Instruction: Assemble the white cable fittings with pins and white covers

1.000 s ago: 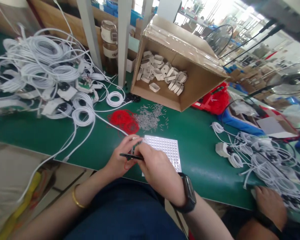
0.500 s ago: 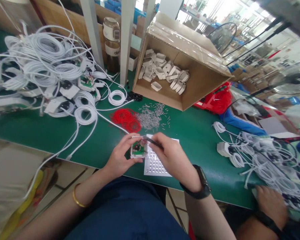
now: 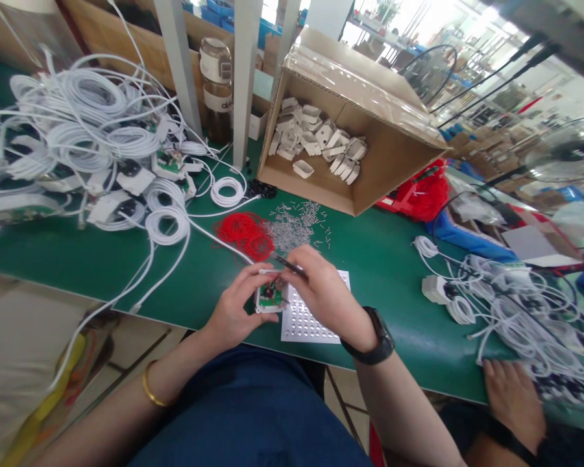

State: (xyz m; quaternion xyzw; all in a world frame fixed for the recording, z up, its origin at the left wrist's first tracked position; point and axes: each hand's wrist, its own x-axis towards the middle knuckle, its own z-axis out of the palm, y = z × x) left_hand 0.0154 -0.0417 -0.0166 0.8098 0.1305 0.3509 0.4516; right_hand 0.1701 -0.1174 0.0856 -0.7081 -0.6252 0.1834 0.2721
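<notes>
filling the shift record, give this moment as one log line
left hand: holds open white housing, green board inside | right hand: grips slim dark tool | table: red strands, metal pieces, dotted white sheet

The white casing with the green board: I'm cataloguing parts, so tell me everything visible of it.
The white casing is a small, shallow, plastic-looking box, its open face toward the camera, showing a green circuit board. The left hand grips its left side over the green table; the right hand hides its upper right, contact there unclear.
</notes>
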